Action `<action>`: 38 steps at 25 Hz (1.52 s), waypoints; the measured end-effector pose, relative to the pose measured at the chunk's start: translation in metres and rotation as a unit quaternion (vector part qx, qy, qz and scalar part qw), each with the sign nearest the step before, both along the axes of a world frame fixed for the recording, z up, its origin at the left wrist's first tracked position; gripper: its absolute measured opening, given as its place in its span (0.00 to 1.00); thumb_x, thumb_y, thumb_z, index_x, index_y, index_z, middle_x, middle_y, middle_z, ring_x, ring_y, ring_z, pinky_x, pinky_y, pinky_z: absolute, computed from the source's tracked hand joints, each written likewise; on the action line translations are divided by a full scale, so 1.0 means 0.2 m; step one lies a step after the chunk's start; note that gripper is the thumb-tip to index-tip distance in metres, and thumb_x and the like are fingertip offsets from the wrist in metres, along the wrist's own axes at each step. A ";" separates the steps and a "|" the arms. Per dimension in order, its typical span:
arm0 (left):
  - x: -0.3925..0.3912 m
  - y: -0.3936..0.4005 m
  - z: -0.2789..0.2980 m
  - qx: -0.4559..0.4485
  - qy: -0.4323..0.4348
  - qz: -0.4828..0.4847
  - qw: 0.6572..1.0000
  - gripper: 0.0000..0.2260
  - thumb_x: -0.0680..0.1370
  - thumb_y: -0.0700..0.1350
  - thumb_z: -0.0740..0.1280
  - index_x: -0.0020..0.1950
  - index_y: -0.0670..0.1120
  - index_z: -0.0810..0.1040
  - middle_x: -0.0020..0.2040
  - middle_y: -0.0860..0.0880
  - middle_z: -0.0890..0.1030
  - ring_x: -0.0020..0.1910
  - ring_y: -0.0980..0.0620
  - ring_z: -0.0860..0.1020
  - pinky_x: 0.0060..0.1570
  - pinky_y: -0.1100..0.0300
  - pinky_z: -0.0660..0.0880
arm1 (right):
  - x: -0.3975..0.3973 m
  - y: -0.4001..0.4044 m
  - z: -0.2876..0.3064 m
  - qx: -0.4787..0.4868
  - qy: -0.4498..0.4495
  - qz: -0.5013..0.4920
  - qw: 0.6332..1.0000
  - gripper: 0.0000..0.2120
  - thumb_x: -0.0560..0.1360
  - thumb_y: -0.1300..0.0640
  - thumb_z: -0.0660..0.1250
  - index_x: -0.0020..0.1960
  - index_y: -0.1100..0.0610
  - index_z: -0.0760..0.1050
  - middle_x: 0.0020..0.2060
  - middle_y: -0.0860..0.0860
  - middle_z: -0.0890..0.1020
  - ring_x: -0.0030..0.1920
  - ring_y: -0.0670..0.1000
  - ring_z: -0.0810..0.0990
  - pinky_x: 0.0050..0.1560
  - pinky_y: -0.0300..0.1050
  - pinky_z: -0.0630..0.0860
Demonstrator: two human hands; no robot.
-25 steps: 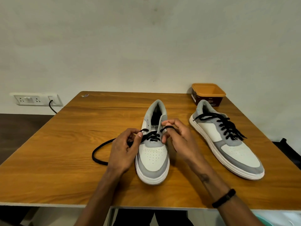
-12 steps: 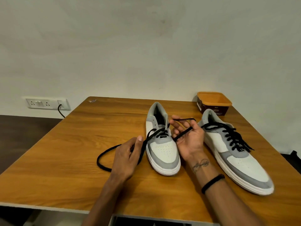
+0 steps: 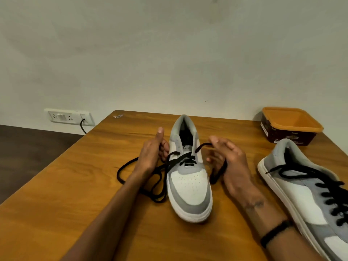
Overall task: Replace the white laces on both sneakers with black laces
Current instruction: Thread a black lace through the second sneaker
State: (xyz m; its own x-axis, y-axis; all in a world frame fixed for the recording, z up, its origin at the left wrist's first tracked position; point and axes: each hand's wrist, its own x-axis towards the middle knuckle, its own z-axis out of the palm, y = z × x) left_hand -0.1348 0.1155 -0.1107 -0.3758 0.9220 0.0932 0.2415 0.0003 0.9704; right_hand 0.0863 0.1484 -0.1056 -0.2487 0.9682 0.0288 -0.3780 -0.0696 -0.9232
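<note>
Wooden table point(image 3: 75, 204): centre sneaker point(image 3: 188, 183) partly threaded with black lace point(image 3: 180, 161). Left hand point(image 3: 150, 155) curls round the lace's left run, thumb raised. Right hand point(image 3: 229, 159) pinches the right end.

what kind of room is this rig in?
Probably a plain home or office room, not a workshop: a bare wooden table pushed near a blank white wall, a wall socket strip with one cable plugged in, and dark flooring. Nothing shop-like shows.
</note>
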 end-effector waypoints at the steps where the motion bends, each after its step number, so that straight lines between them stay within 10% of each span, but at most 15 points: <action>1: -0.01 -0.01 -0.02 0.020 0.005 -0.016 1.000 0.31 0.83 0.66 0.53 0.39 0.44 0.78 0.31 0.51 0.76 0.29 0.57 0.73 0.33 0.64 0.70 | 0.00 -0.02 -0.02 0.027 -0.043 0.008 0.999 0.15 0.74 0.50 0.77 0.57 0.56 0.84 0.54 0.56 0.88 0.55 0.58 0.86 0.55 0.53 0.82; 16: -0.15 -0.07 0.01 -0.012 -0.070 -0.286 0.955 0.12 0.82 0.47 0.70 0.45 0.39 0.79 0.40 0.47 0.78 0.38 0.53 0.77 0.39 0.62 0.74 | -0.04 -0.11 -0.01 0.231 -0.232 -0.020 0.945 0.06 0.78 0.58 0.75 0.54 0.51 0.84 0.46 0.41 0.86 0.49 0.42 0.84 0.47 0.34 0.80; 26: -0.17 -0.06 0.02 -0.028 -0.083 -0.300 0.950 0.10 0.81 0.45 0.66 0.40 0.46 0.78 0.38 0.50 0.76 0.36 0.55 0.75 0.36 0.65 0.74 | -0.07 -0.08 0.05 -0.031 0.090 -0.039 0.995 0.06 0.86 0.58 0.62 0.59 0.60 0.72 0.51 0.61 0.87 0.49 0.55 0.87 0.49 0.47 0.83; 30: -0.17 -0.06 0.01 -0.026 -0.088 -0.304 0.948 0.10 0.81 0.44 0.66 0.40 0.46 0.79 0.38 0.51 0.76 0.37 0.55 0.76 0.38 0.64 0.75 | 0.04 -0.02 0.11 -0.084 0.202 -0.076 0.973 0.03 0.86 0.58 0.62 0.56 0.58 0.72 0.37 0.53 0.82 0.37 0.51 0.83 0.47 0.51 0.85; 33: -0.18 -0.06 0.00 -0.024 -0.092 -0.302 0.948 0.09 0.81 0.45 0.67 0.40 0.47 0.80 0.39 0.50 0.77 0.40 0.53 0.75 0.45 0.60 0.75 | 0.08 -0.01 0.09 0.063 -0.041 -0.109 0.991 0.02 0.84 0.56 0.66 0.56 0.52 0.76 0.34 0.46 0.79 0.32 0.45 0.77 0.45 0.51 0.81; 38: -0.18 -0.05 0.00 -0.029 -0.096 -0.288 0.952 0.09 0.80 0.47 0.68 0.41 0.46 0.79 0.40 0.49 0.77 0.42 0.52 0.75 0.45 0.58 0.75 | 0.00 -0.10 0.02 0.347 -0.406 -0.042 0.845 0.10 0.80 0.53 0.73 0.61 0.49 0.83 0.51 0.42 0.83 0.50 0.37 0.80 0.48 0.26 0.75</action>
State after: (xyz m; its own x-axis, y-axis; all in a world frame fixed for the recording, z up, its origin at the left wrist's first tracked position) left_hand -0.1708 0.1056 -0.1112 0.1882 0.9820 0.0169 0.0348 -0.0239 0.9991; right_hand 0.0861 0.1286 -0.1016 -0.3901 0.8038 0.4492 0.4222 0.5897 -0.6885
